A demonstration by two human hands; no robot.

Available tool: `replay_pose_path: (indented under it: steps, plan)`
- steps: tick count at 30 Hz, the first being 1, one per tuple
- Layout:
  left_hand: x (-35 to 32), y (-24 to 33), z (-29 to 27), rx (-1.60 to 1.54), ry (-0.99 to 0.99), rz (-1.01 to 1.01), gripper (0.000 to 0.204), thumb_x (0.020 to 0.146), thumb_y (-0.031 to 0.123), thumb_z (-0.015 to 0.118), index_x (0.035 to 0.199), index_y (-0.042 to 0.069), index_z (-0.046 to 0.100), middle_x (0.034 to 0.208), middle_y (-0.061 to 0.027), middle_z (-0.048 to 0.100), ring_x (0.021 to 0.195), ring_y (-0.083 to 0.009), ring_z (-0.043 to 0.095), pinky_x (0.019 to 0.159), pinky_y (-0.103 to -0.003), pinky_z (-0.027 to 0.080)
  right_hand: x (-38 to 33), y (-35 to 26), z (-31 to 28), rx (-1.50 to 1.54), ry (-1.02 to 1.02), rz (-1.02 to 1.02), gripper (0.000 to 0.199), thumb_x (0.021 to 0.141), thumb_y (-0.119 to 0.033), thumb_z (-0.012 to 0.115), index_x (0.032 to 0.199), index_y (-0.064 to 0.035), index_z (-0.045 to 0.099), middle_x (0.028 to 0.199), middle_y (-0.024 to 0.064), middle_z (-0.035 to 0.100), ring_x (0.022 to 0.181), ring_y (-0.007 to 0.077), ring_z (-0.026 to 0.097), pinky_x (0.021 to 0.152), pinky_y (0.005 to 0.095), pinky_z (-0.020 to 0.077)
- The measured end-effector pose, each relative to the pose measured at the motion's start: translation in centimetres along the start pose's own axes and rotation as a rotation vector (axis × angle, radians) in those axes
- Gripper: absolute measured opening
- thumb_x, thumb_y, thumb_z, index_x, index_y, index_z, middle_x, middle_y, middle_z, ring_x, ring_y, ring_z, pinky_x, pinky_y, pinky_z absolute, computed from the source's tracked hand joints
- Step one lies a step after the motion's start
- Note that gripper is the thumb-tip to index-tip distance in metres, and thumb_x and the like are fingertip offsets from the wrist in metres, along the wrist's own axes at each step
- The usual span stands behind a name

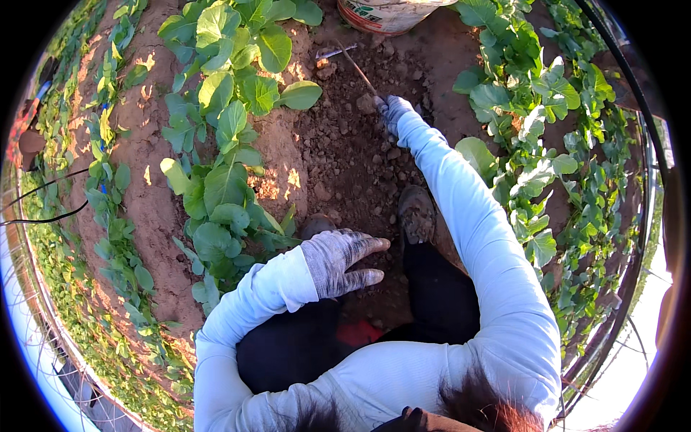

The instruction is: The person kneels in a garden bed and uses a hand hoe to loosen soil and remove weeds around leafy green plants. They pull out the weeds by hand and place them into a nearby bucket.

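Observation:
My right hand (pixel 396 114), in a grey glove, reaches far forward over the soil between two leafy rows. It is closed round the thin handle of what looks like a small hand hoe (pixel 358 70); a narrow, shiny metal blade (pixel 333 52) lies at the handle's far end, on the loose soil (pixel 353 137). My left hand (pixel 342 261), in a dirt-stained grey glove, hovers above my knees with its fingers stretched out and nothing in them. Nearest to it are the leaves of the left row of plants (pixel 227 187).
A white bucket with coloured print (pixel 389 18) stands at the far end of the furrow. Another leafy row (pixel 529 144) grows on the right. My muddy shoe (pixel 417 214) rests on the soil. A black hose or pole (pixel 633 79) curves along the right side.

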State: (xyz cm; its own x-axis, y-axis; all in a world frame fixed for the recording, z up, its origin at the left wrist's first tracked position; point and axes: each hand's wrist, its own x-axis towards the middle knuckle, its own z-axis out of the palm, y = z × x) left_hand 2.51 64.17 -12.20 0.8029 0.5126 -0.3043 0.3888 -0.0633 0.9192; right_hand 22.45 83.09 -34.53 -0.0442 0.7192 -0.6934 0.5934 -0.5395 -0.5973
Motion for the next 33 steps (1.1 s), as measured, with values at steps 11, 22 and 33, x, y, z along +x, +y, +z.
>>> replay_pose_path:
  steps: [11, 22, 33]
  plan:
    - [-0.5, -0.1, 0.0, 0.031, 0.028, -0.042, 0.055, 0.086, 0.042, 0.047, 0.123, 0.001, 0.042, 0.114, -0.0222, 0.051, 0.106, -0.0366, 0.048, 0.092, -0.040, 0.037, 2.9, -0.4, -1.1, -0.536, 0.196, 0.010, 0.054, 0.088, -0.050, 0.037, 0.121, -0.0084, 0.046, 0.108, 0.0141, 0.057, 0.086, 0.0320, 0.059, 0.072, 0.0396, 0.0497]
    - [-1.8, -0.5, 0.7, -0.005, 0.066, 0.041, 0.056, 0.085, 0.042, 0.048, 0.123, 0.001, 0.043, 0.115, -0.0211, 0.051, 0.107, -0.0356, 0.048, 0.092, -0.039, 0.037, -4.7, 9.2, -1.6, -0.241, 0.342, 0.071, 0.044, 0.090, -0.043, 0.037, 0.114, -0.0098, 0.051, 0.090, 0.0204, 0.059, 0.076, 0.0365, 0.056, 0.063, 0.0428, 0.0463]
    - [-1.2, -0.6, 0.7, 0.029, 0.046, 0.037, 0.055, 0.086, 0.042, 0.048, 0.123, 0.002, 0.043, 0.116, -0.0205, 0.051, 0.107, -0.0351, 0.048, 0.092, -0.040, 0.038, -6.8, 9.3, -0.8, -0.215, 0.634, -0.237, 0.034, 0.090, -0.035, 0.043, 0.101, -0.0061, 0.056, 0.075, 0.0178, 0.061, 0.061, 0.0293, 0.058, 0.057, 0.0388, 0.0473]
